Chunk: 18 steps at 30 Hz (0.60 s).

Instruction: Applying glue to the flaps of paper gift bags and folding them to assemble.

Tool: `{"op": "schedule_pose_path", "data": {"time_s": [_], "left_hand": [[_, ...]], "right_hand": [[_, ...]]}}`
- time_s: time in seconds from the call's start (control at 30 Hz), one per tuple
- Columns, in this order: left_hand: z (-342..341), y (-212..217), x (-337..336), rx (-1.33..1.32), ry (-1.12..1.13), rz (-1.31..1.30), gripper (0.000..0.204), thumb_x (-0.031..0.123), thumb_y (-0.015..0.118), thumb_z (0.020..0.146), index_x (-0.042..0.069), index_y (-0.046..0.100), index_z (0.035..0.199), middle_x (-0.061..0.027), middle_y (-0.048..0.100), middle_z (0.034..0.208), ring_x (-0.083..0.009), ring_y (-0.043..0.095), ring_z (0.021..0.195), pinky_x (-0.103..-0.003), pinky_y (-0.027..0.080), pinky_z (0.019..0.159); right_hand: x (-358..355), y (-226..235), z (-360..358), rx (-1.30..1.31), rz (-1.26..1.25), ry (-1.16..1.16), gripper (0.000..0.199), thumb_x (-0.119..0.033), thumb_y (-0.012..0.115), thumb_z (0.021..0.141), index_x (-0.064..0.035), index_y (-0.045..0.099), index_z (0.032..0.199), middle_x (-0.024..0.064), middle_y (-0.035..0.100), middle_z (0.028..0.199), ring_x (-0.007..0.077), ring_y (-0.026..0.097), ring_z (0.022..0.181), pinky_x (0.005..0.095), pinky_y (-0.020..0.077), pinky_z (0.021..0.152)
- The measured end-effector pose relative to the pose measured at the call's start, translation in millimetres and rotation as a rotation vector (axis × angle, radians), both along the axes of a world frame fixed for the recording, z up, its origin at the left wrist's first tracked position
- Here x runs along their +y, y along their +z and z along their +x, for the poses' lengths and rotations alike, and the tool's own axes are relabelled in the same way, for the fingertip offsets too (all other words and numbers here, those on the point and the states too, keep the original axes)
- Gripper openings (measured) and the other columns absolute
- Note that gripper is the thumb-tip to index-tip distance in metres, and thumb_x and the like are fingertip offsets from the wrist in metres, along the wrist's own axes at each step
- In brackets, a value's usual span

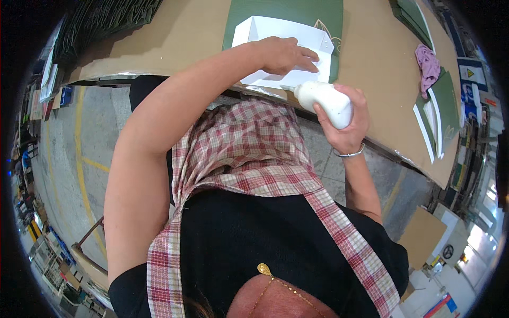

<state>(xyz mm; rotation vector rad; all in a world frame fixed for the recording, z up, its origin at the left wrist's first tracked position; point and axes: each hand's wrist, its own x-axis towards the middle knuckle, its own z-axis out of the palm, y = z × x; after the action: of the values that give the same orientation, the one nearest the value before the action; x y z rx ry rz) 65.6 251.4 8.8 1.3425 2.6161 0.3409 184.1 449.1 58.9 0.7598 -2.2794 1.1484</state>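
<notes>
My right hand [347,119] is wrapped round a white squeeze bottle [324,100], tilted so that its narrow nozzle points left, at the near edge of a white paper piece. That white folded paper [265,33] has creased, angled flaps and lies on a green paper bag [286,9] with a thin cord handle [321,26]. My left hand [286,55] rests on the white paper with its fingers stretched out and apart, holding nothing. Whether anything is coming out of the nozzle is too small to tell.
The brown tabletop [379,63] ends in a worn near edge just in front of me. A stack of dark green bags [103,26] stands at the far left. On the right lie a pink cloth [427,69] and green bags with white edges [445,111].
</notes>
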Motion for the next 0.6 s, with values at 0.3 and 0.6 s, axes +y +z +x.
{"op": "schedule_pose_path", "data": {"time_s": [0.3,0.6], "left_hand": [[-3.4,9.2,-2.0,-0.054,-0.039,-0.021,0.053,0.005,0.053,0.086,0.034,0.056,0.13,0.0115,0.042,0.146,-0.0254,0.056,0.106,-0.041,0.054,0.088],[-6.9,2.5,-1.2,-0.034,-0.054,0.024,0.052,0.007,0.058,0.083,0.032,0.057,0.128,0.0108,0.043,0.145,-0.0271,0.056,0.109,-0.043,0.055,0.088]], "right_hand": [[-27.0,-10.0,-9.6,-0.029,-0.049,0.066,0.051,-0.01,0.085,0.065,-0.0082,0.06,0.109,0.0111,0.062,0.091,0.0261,0.062,0.078,0.0346,0.0509,0.066],[-37.0,-4.8,-16.1,-0.038,-0.047,0.102,0.049,-0.009,0.083,0.065,-0.0079,0.061,0.109,0.0107,0.062,0.088,0.0252,0.063,0.078,0.0341,0.0511,0.067]]}}
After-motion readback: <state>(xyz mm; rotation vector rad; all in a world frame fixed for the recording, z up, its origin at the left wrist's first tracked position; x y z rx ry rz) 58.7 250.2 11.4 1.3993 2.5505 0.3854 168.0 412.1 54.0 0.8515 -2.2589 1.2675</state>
